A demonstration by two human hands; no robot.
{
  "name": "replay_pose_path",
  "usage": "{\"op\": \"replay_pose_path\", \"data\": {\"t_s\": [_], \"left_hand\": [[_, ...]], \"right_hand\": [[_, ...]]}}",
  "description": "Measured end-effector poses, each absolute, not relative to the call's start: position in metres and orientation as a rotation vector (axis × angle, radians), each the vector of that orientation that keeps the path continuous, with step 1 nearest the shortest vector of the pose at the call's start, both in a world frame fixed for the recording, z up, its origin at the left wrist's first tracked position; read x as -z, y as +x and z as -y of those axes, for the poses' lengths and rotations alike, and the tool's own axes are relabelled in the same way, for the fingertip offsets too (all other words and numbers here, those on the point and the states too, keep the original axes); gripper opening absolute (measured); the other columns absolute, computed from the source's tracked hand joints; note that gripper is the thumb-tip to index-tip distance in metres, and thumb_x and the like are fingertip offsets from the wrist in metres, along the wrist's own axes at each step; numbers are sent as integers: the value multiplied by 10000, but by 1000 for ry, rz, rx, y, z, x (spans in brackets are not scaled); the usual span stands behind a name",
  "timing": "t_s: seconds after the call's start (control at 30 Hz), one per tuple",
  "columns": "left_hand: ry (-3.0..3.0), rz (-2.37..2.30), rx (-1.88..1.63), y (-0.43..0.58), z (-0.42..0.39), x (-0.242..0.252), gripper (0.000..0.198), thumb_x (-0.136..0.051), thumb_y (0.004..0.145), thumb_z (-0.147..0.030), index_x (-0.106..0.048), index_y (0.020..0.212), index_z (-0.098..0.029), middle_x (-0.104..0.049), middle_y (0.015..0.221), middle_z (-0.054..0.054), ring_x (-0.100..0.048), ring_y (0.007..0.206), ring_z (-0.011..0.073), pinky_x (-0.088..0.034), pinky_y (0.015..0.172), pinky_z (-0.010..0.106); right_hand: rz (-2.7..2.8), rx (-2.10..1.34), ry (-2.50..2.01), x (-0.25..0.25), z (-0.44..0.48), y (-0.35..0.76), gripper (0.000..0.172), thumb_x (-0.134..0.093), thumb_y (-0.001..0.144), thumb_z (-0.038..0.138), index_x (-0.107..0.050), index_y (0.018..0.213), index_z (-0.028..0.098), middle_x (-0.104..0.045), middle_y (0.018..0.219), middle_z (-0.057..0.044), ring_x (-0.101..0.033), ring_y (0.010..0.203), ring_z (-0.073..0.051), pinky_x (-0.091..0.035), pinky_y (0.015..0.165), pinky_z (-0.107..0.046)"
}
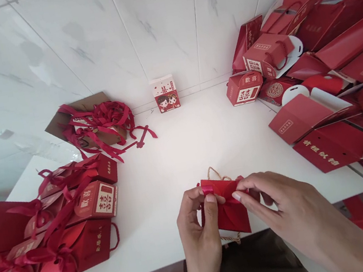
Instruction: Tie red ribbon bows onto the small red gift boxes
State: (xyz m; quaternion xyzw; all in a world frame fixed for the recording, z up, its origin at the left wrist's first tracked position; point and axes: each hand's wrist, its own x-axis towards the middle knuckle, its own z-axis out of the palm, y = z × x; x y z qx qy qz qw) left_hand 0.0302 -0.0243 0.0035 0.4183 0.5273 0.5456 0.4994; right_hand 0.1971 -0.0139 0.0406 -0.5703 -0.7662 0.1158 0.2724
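A small red gift box with folded top flaps sits at the front edge of the white table, twisted gold cord handles showing at its far and near sides. My left hand is closed at the box's left, thumb and fingers pinching a shiny red ribbon over the top. On the right side, my right hand pinches with thumb and forefinger at the box's top corner, where a bit of red ribbon shows. The fingers hide part of the ribbon and the far corners of the box.
Several ribbon-tied red boxes stand at the left. Behind them a brown carton overflows with red ribbons, one trailing on the white table. A small printed box stands by the tiled wall. Many red boxes are piled at the right.
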Motion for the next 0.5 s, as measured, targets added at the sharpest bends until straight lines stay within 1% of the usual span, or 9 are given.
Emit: {"op": "replay_pose_path", "data": {"t_s": [0.1,0.17,0.23,0.33,0.43,0.5], "left_hand": [[1019,-1353,-1301,35,28,1,270,-630,958,-453,-702,987,-195,-731,846,62,-653,745,167,-544,657,260],[1066,-1419,-1276,37,30,2,275,-613,968,-448,-728,1010,-202,-728,888,67,-643,768,172,-536,667,268],[1139,-1464,-1265,39,31,-1,236,-605,975,-406,-751,1027,-228,-725,946,62,-639,821,179,-526,714,280],[1293,-1436,-1203,39,31,-9,212,-563,989,-307,-763,1048,-266,-708,943,43,-616,854,186,-498,766,301],[1430,-1368,-1074,36,29,-18,279,-518,969,-197,-752,1091,-289,-703,929,30,-589,861,199,-467,815,337],[1468,-1346,-1005,33,27,-23,295,-538,939,-173,-744,1111,-293,-707,930,24,-578,866,209,-444,840,360]], "right_hand": [[2033,-407,-1554,-42,14,195,196,-502,1010,345,-585,850,270,-695,644,49,-660,474,-168,-473,420,-284],[2020,-495,-1546,-45,14,193,152,-542,984,319,-601,852,273,-716,674,55,-670,496,-160,-484,436,-275],[2019,-606,-1503,-49,14,189,105,-555,976,281,-629,902,278,-755,790,50,-709,597,-152,-533,522,-264],[2035,-742,-1392,-53,12,185,129,-517,1000,230,-633,1000,286,-773,977,37,-747,800,-145,-577,673,-254],[2045,-774,-1353,-52,10,184,144,-497,1015,210,-601,1078,287,-759,1067,23,-745,921,-147,-588,776,-263],[2067,-736,-1344,-50,10,186,164,-477,1028,208,-572,1131,294,-740,1095,12,-736,968,-159,-591,820,-294]]}}
